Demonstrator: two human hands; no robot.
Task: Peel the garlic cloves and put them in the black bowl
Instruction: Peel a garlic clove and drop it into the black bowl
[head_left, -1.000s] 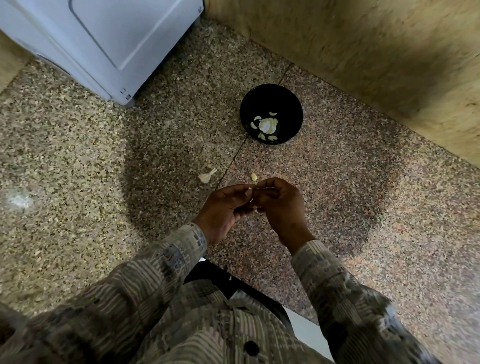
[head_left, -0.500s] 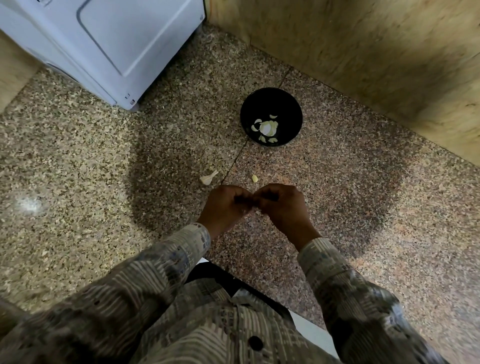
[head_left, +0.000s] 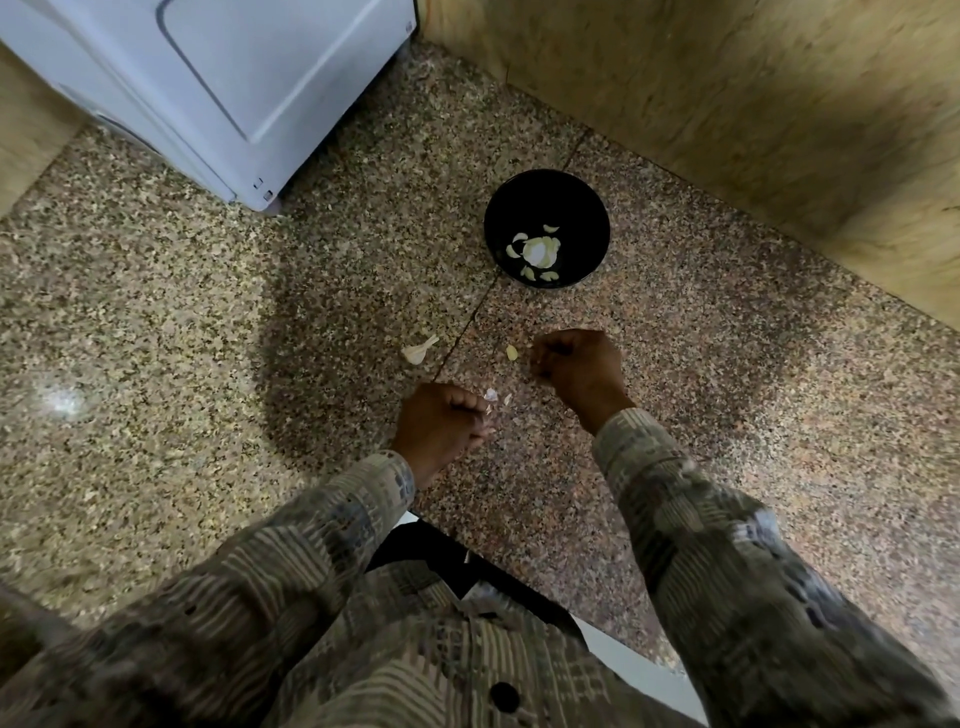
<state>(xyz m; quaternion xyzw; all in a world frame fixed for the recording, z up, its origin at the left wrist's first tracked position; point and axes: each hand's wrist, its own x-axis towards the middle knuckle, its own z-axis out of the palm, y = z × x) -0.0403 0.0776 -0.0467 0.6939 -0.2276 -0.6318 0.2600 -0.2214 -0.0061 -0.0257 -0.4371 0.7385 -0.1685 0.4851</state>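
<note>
The black bowl (head_left: 582, 208) stands on the speckled stone floor ahead of me, with several peeled garlic cloves (head_left: 540, 252) in its bottom. My right hand (head_left: 579, 366) is closed into a fist just below the bowl, and whatever it pinches is almost fully hidden by the fingers. My left hand (head_left: 441, 423) sits lower and to the left, fingers curled, with pale scraps of garlic peel (head_left: 492, 396) at its fingertips. A small loose clove (head_left: 511, 352) lies on the floor beside my right hand. A leftover garlic piece with a stem (head_left: 417, 352) lies farther left.
A white appliance (head_left: 234, 78) fills the upper left corner. A tan wall (head_left: 753, 104) runs diagonally behind the bowl. My patterned sleeves and shirt (head_left: 415, 649) cover the bottom of the view, with a dark object and a white edge (head_left: 623, 649) near my lap.
My hands were pressed together on a clove; now they are apart. The right hand has moved up toward the bowl, the left has dropped back, and peel scraps show at its fingertips.
</note>
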